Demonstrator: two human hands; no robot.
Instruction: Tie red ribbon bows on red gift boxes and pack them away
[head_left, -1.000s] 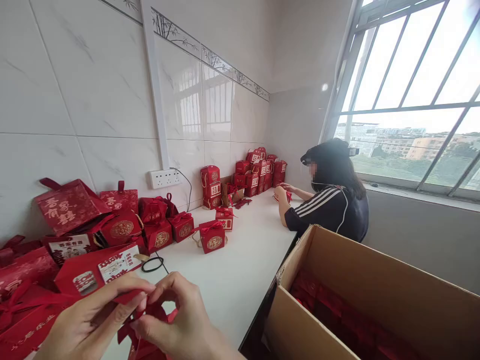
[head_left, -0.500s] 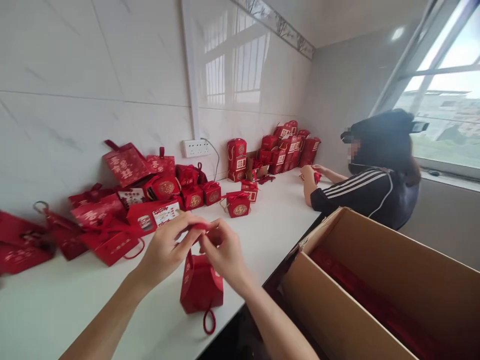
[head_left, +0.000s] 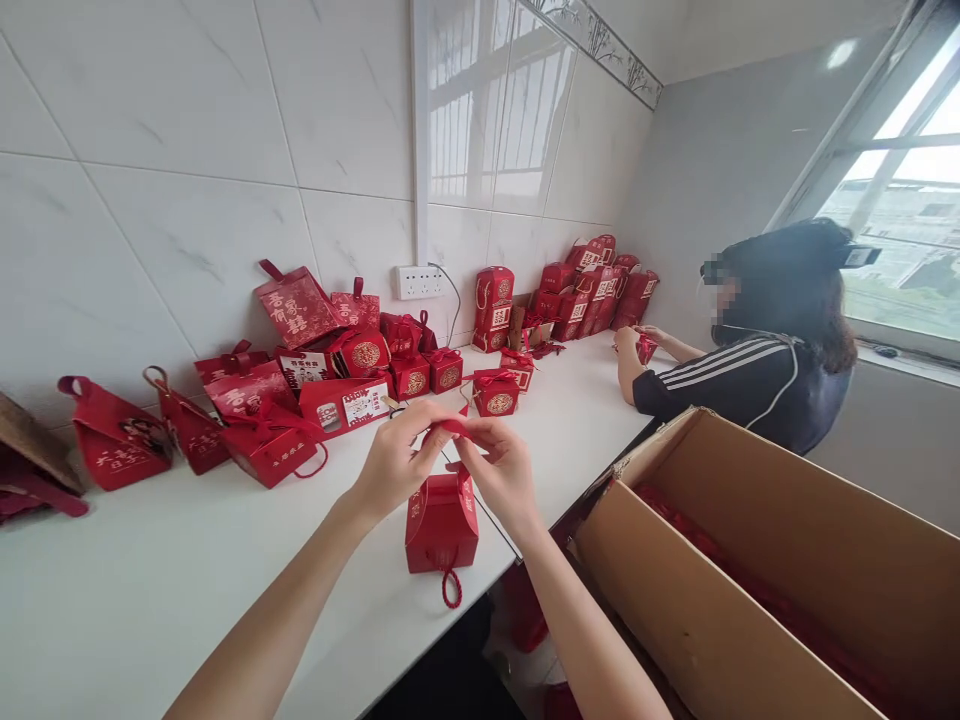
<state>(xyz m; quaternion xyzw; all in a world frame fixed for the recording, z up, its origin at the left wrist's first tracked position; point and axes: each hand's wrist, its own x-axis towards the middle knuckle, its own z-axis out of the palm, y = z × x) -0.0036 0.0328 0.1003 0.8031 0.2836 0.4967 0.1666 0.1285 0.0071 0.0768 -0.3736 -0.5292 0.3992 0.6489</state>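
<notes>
A small red gift box [head_left: 442, 525] stands upright on the white table, with a twisted red cord loop [head_left: 451, 590] hanging from its near side. Above its top, a red ribbon [head_left: 451, 427] is pinched between the fingertips of both hands. My left hand [head_left: 396, 458] grips it from the left, fingers closed. From the right, my right hand [head_left: 499, 468] holds the same ribbon in a pinch. Whether the ribbon is fastened to the box top is hidden by my fingers.
Many red gift boxes [head_left: 274, 440] lie heaped along the tiled wall, with more stacked farther back [head_left: 592, 290]. A socket strip [head_left: 420, 282] is on the wall. At right stands an open cardboard carton [head_left: 675, 570] holding red items. Beyond it a person [head_left: 742, 370] handles a red box.
My view has turned slightly left, so everything sits farther right in the picture. Both hands keep their pinch on the ribbon, with small finger shifts.
</notes>
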